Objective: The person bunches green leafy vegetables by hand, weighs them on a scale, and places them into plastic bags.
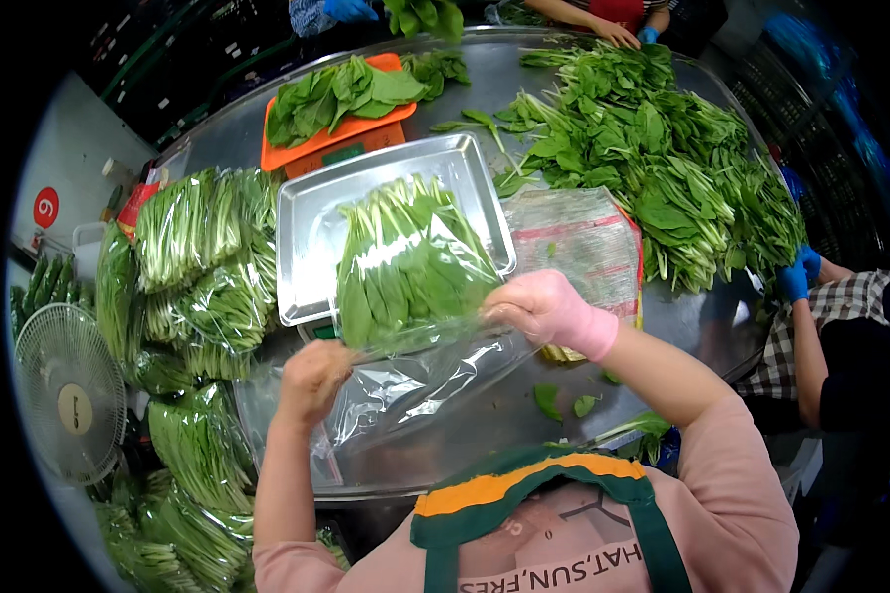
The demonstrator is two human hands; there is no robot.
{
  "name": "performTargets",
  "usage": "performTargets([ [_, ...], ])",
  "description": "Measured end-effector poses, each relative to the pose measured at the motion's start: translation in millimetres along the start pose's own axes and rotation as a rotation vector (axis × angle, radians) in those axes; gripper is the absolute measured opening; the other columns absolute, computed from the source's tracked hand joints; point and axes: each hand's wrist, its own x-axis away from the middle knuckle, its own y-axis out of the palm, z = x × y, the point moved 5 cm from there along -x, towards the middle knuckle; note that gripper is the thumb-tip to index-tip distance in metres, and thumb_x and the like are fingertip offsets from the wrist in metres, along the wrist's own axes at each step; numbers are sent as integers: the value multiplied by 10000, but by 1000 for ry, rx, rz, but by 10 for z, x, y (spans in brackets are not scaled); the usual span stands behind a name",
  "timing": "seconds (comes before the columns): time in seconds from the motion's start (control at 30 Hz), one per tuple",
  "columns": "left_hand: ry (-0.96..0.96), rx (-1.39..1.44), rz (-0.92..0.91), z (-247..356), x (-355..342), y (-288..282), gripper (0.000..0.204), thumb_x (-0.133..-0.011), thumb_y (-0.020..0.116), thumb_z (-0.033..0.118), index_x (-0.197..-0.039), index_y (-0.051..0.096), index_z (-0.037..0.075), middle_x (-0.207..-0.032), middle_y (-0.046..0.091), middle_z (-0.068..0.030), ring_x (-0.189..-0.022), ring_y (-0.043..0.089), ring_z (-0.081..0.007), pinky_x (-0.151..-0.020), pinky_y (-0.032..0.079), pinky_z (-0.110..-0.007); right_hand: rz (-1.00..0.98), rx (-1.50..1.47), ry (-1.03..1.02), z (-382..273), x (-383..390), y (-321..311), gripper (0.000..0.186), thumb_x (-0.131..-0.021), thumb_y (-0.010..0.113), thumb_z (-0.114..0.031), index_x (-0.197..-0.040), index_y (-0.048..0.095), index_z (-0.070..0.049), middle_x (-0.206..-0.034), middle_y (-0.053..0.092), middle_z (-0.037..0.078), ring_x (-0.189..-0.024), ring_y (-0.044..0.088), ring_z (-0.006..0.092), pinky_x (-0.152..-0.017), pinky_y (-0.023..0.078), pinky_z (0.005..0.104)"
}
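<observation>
A clear plastic bag (405,390) with a bunch of leafy greens (405,282) inside is stretched between my hands. The stems point away from me and the leaves lie nearest me. My left hand (316,378) is closed on the bag's near left corner. With fingers pinched, my right hand (539,308), which has a pink cover over palm and wrist, grips the near right corner. The bagged greens rest over a shallow metal tray (297,247), which shows around them.
Loose greens (663,178) pile up at the right, beside a woven sack (569,242). An orange scale (277,148) bears more leaves at the back. Bagged greens (193,232) stack at the left near a fan (69,395). Co-workers' hands (801,272) are at the table's right and far edges.
</observation>
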Motion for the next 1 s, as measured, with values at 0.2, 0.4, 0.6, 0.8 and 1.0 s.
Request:
performTargets([
  [0.2,-800,788,159,-40,1314,908,495,-985,361,341,-780,654,-3,-622,608,-69,-519,558,-129,-498,449,-246,-177,-864,749,144,861,861,387,-974,414,-272,-853,631,25,-784,670,117,-721,663,173,-658,509,276],
  [0.4,-1224,779,168,39,1806,1490,540,-981,362,382,-722,629,-10,-543,554,-51,-406,483,-100,-406,394,-223,-242,-824,882,324,1265,1280,369,-965,432,-273,-915,631,34,-776,654,80,-668,628,122,-608,491,231],
  [0.6,-1224,711,185,9,1744,1465,539,-967,383,395,-701,624,-7,-509,521,-37,-369,454,-107,-387,362,-222,88,-794,721,276,853,1040,175,-883,583,-154,-973,631,-12,-724,610,10,-603,548,49,-539,451,199],
  [0.8,-1034,157,481,-19,1748,1012,178,-837,598,39,-1006,558,-3,-822,611,-96,-710,582,-163,-620,470,-292,188,-842,934,647,694,1296,195,-864,622,-202,-935,621,-20,-695,593,3,-517,546,61,-458,419,186],
  [1.0,-235,-135,-70,705,583,1234,611,-748,693,341,-1310,477,237,-1422,352,-114,-1326,295,-348,-1055,182,-575,161,-408,485,750,691,1300,210,-837,635,-174,-937,631,11,-731,613,40,-579,554,90,-529,439,235],
])
